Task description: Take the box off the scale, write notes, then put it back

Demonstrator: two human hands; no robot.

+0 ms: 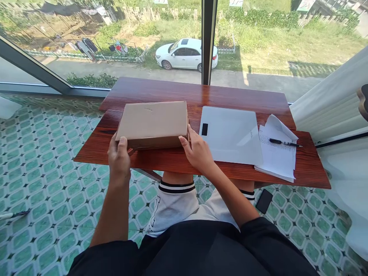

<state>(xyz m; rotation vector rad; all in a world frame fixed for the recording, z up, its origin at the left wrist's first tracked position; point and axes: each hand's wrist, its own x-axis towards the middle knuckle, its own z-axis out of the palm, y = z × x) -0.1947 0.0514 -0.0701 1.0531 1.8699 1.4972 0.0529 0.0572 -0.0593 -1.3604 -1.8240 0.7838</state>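
Note:
A closed brown cardboard box (pixel 153 120) is at the left part of the dark red wooden table (pixel 230 96). My left hand (pixel 118 155) grips its near left corner, thumb on the front edge and fingers behind the side. At the near right corner, my right hand (pixel 197 148) holds the box with its thumb toward the front face and its fingers along the right side. Whether the box rests fully on the table or is slightly lifted, I cannot tell. Just right of it lies a flat white scale (pixel 232 136) with a small black display.
Papers (pixel 277 157) with handwriting lie right of the scale, a black pen (pixel 284 143) on top. A dark phone (pixel 264 201) is on the green tiled floor (pixel 57 191). Windows stand behind the table; a white curtain (pixel 330 99) hangs at the right.

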